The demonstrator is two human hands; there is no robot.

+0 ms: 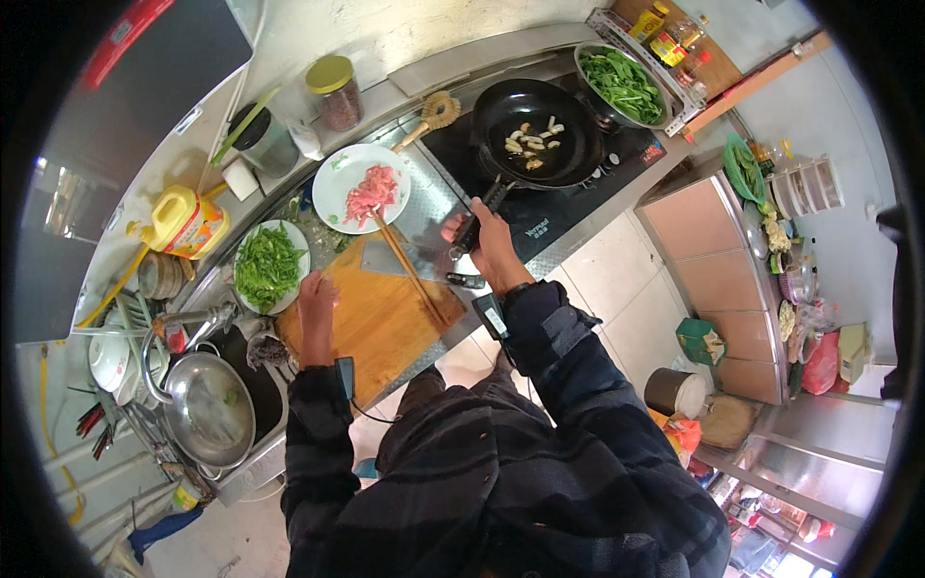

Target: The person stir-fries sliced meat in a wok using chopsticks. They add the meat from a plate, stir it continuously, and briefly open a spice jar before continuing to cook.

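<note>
My right hand [493,238] is closed around the handle of a black wok [538,134] on the dark cooktop [542,227]; pale sliced pieces, perhaps garlic, lie in the wok. My left hand [318,292] hangs over the left edge of the wooden cutting board [361,325], beside a plate of cut green vegetable [269,267]; its fingers look curled, and whether they hold anything is unclear. Raw sliced meat [372,193] sits on a white plate [336,170]. Wooden chopsticks [410,269] reach from that meat across the cleaver [390,259] to the board.
A metal bowl of leafy greens [623,85] stands beyond the wok, near bottles [668,47]. A brush [439,110] lies left of the cooktop. At left are a yellow oil jug [189,222] and a sink with a metal pan [211,410]. A tiled cabinet [704,253] stands at right.
</note>
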